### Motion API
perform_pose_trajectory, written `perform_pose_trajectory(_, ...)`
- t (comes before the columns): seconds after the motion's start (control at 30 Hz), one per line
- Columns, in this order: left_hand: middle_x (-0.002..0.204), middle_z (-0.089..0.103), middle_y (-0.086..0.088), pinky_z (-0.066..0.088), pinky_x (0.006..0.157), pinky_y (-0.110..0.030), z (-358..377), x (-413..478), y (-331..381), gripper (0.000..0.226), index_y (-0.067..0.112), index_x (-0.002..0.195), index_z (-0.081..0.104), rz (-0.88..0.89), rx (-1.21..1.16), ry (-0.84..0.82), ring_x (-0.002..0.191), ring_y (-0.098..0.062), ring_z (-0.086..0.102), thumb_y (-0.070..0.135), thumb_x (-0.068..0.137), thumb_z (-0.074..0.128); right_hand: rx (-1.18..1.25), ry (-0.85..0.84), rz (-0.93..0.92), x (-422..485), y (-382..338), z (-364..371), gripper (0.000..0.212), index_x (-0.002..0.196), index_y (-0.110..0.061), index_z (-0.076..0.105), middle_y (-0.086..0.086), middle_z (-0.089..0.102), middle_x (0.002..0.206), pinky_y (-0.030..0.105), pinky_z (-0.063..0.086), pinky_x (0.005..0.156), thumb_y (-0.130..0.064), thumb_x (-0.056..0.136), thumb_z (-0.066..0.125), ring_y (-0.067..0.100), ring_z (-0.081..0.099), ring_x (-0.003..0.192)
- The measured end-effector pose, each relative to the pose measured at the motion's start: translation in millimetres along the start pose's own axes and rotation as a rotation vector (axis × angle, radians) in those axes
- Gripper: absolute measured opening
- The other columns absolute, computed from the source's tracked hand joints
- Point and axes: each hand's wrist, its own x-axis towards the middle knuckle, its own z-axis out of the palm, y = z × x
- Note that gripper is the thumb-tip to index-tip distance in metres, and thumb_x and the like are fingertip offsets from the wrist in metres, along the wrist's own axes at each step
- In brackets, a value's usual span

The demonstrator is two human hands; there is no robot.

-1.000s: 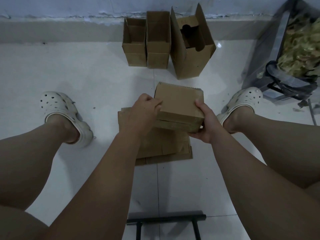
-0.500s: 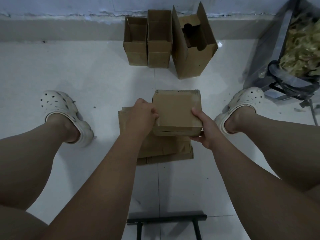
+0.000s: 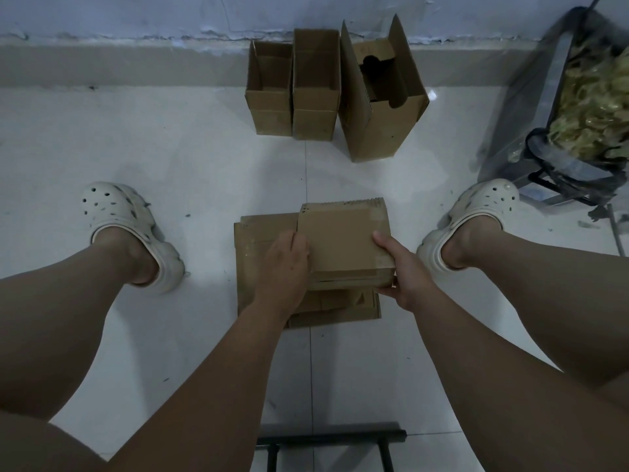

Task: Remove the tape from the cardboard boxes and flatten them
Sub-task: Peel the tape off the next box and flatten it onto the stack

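Seen from your head camera, your left hand (image 3: pixel 286 264) curls round the left edge of the flattened box (image 3: pixel 343 240), and your right hand (image 3: pixel 405 272) pinches its near right corner, thumb on top. The box is over the stack of flat cardboard (image 3: pixel 262 240) on the floor (image 3: pixel 170 148) between your feet; three open boxes (image 3: pixel 316 83) stand by the wall

Brown boxes (image 3: pixel 343 240), white perforated clogs (image 3: pixel 129 229)

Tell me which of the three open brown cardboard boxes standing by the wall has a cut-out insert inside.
The rightmost, tallest brown cardboard box: a notched cardboard insert sits inside it. The middle box and left box show none.
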Motion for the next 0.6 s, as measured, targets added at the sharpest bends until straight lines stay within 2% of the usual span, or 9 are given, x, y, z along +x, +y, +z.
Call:
perform_pose_trajectory(0.07, 0.092, 0.056, -0.015, 0.029, 0.06, -0.023, 1, -2, -1, 0.012, 0.002, 0.097, 0.059, -0.001, -0.068, 0.062, 0.07, -0.013, 0.039, 0.002, 0.095, 0.047, -0.007, -0.008, -0.008, 1, -3, 0, 0.03, 0.096, -0.029, 0.071, -0.009, 0.075, 0.081, 0.039, 0.054, 0.086, -0.052, 0.077, 0.072, 0.017, 0.067, 0.092)
perform_pose_trajectory(0.13, 0.089, 0.057, -0.005, 0.035, 0.06, -0.023, 4, -1, -4, 0.017, 0.007, 0.105, 0.063, 0.016, -0.097, 0.062, 0.068, -0.008, 0.042, 0.013, 0.096, 0.05, 0.002, -0.007, -0.018, 1, -4, 0, 0.029, 0.095, -0.029, 0.07, -0.011, 0.075, 0.077, 0.038, 0.055, 0.083, -0.052, 0.077, 0.071, 0.016, 0.067, 0.09)
perform_pose_trajectory(0.23, 0.079, 0.054, 0.011, 0.041, 0.068, -0.029, 11, 0, -10, 0.02, 0.023, 0.092, 0.058, -0.062, -0.059, 0.062, 0.07, -0.006, 0.05, 0.042, 0.092, 0.049, 0.015, 0.006, -0.028, 0, -7, 2, 0.031, 0.096, -0.028, 0.07, -0.01, 0.075, 0.08, 0.031, 0.055, 0.067, -0.052, 0.076, 0.072, 0.014, 0.068, 0.086)
perform_pose_trajectory(0.3, 0.077, 0.052, 0.012, 0.04, 0.066, -0.026, 8, -2, -7, 0.019, 0.019, 0.092, 0.061, -0.09, -0.111, 0.056, 0.069, -0.005, 0.048, 0.035, 0.093, 0.051, 0.016, 0.012, -0.04, -1, -12, 4, 0.033, 0.097, -0.027, 0.07, -0.01, 0.075, 0.079, 0.025, 0.053, 0.053, -0.052, 0.076, 0.073, 0.012, 0.069, 0.081)
perform_pose_trajectory(0.37, 0.08, 0.054, 0.002, 0.038, 0.061, -0.024, 5, -5, -4, 0.019, 0.005, 0.099, 0.068, -0.064, -0.126, 0.093, 0.069, -0.01, 0.044, 0.015, 0.095, 0.052, 0.012, 0.008, -0.056, 0, -15, 5, 0.034, 0.098, -0.026, 0.07, -0.011, 0.075, 0.077, 0.022, 0.051, 0.048, -0.052, 0.076, 0.073, 0.009, 0.069, 0.075)
perform_pose_trajectory(0.47, 0.09, 0.063, -0.016, 0.043, 0.065, -0.027, -3, -1, -1, 0.02, -0.001, 0.105, 0.069, -0.065, -0.11, 0.111, 0.076, -0.024, 0.054, 0.008, 0.094, 0.054, 0.012, 0.0, -0.076, 2, -15, 5, 0.035, 0.098, -0.027, 0.07, -0.012, 0.075, 0.078, 0.027, 0.053, 0.059, -0.053, 0.076, 0.073, 0.01, 0.069, 0.079)
perform_pose_trajectory(0.53, 0.09, 0.064, -0.017, 0.045, 0.065, -0.029, -8, 2, 2, 0.018, -0.001, 0.101, 0.071, -0.069, -0.114, 0.139, 0.08, -0.029, 0.058, 0.009, 0.093, 0.057, 0.014, -0.004, -0.086, 2, -15, 4, 0.032, 0.097, -0.027, 0.07, -0.012, 0.075, 0.079, 0.029, 0.053, 0.062, -0.052, 0.077, 0.073, 0.009, 0.07, 0.078)
perform_pose_trajectory(0.6, 0.087, 0.064, -0.017, 0.047, 0.061, -0.032, -11, 4, 3, 0.015, 0.0, 0.095, 0.072, -0.06, -0.095, 0.178, 0.078, -0.032, 0.057, 0.009, 0.09, 0.061, 0.017, -0.016, -0.106, 2, -16, 5, 0.029, 0.095, -0.027, 0.071, -0.012, 0.075, 0.08, 0.026, 0.054, 0.057, -0.051, 0.078, 0.072, 0.005, 0.071, 0.071)
